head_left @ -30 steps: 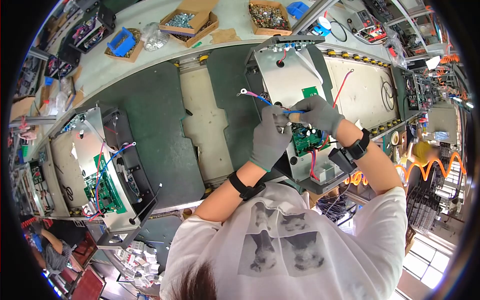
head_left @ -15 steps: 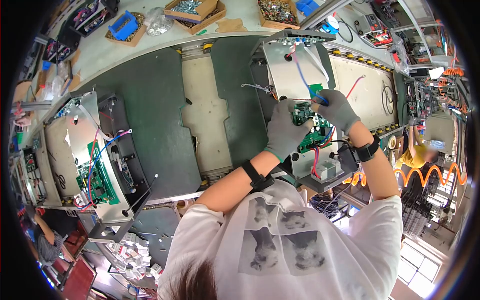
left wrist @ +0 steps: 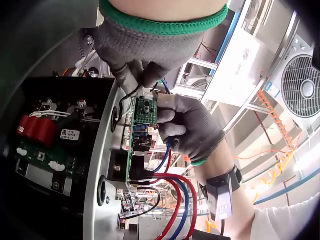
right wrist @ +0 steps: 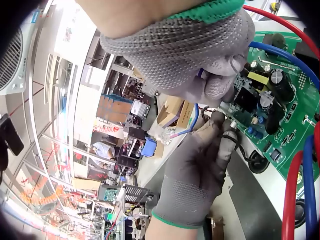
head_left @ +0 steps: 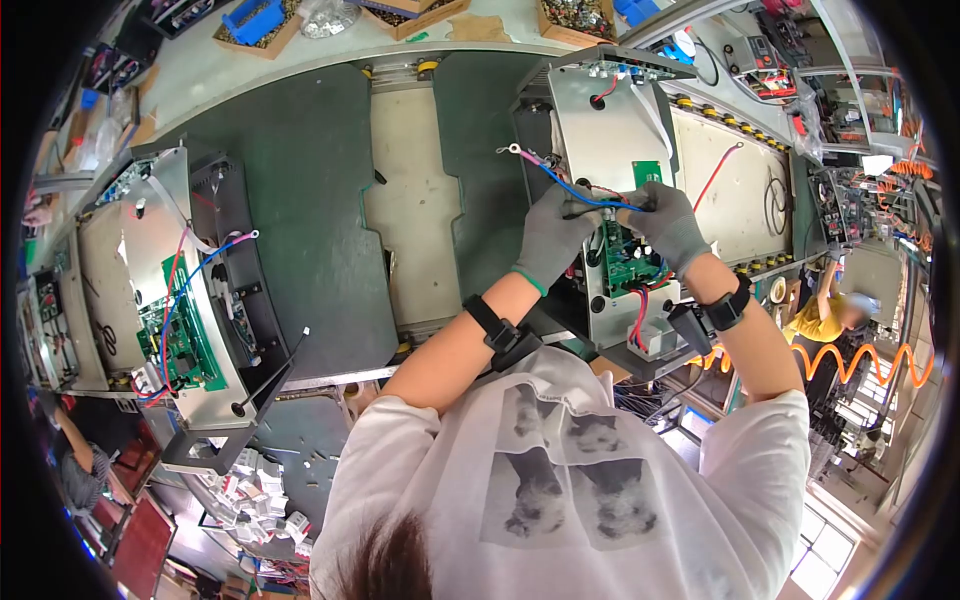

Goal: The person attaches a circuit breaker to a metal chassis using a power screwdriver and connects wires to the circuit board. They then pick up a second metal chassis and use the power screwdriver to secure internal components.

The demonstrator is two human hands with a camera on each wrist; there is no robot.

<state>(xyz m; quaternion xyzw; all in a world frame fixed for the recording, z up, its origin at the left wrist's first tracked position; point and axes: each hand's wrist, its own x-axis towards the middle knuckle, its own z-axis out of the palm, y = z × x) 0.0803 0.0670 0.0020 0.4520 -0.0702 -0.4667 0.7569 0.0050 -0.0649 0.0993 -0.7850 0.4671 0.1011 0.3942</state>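
Both gloved hands meet at the far end of a green circuit board (head_left: 625, 268), fixed on a metal chassis (head_left: 600, 130). My left hand (head_left: 558, 235) pinches a thin black cable (right wrist: 243, 152) by its small white plug (right wrist: 233, 125), right at the board's edge. My right hand (head_left: 668, 228) has its fingers curled round a blue wire (head_left: 600, 203), with fingertips close to the plug. The wire runs leftward past the left hand to a ring terminal (head_left: 515, 149). Thick red wires (left wrist: 175, 200) bend out from the board's near end.
A similar open unit (head_left: 205, 345) stands on the left of the line. Beyond the rail are a blue bin (head_left: 255, 20) and a box of small parts (head_left: 575, 20). A red wire (head_left: 718, 170) sticks out right of the chassis. An orange coiled hose (head_left: 850, 355) hangs at the right.
The blue wire, pointing away over the chassis half a second ago, now stretches leftward across the hands. The left hand has drawn back from over the board to its far edge.
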